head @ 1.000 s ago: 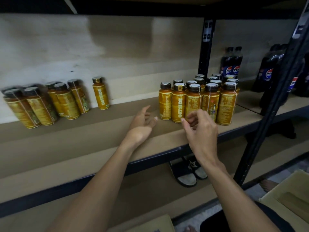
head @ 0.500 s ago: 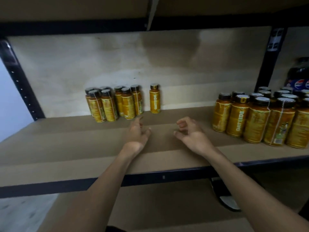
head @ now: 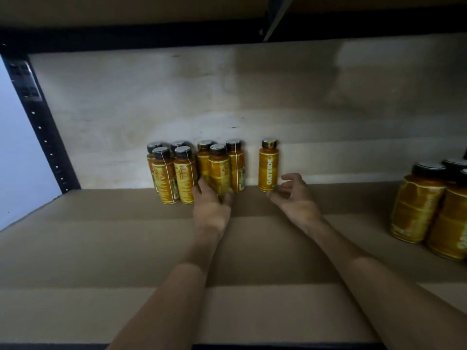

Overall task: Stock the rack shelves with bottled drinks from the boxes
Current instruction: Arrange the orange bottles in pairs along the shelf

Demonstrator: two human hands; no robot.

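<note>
Stocking looks partway done from where I'm sitting. The brown board shelf (head: 227, 248) has a cluster of yellow plastic bottles with black caps (head: 177, 170) tucked against its back edge, left of the middle. A lone yellow bottle with the OATSIDE label (head: 268, 164) stands just right of them with a gap between, and a second bunch of the same yellow bottles (head: 429, 210) sits at the right end. There's loads of bare board between the groups and toward the front edge, so I'd guess plenty is left to load, and I see no boxes in view. The left hand (head: 211, 205) has fingers and thumb curled round the lower part of the front bottle of the cluster (head: 219, 170), which looks like a proper grip. The right hand (head: 294, 195) is loosely curled and empty, fingertips just beside the lone bottle's base; can't tell if they touch. Every bottle stands upright, long axis vertical, cap up. The lone one shows its label to the front edge, lettering running bottom to top, while the cluster's labels are turned mixed ways.
</note>
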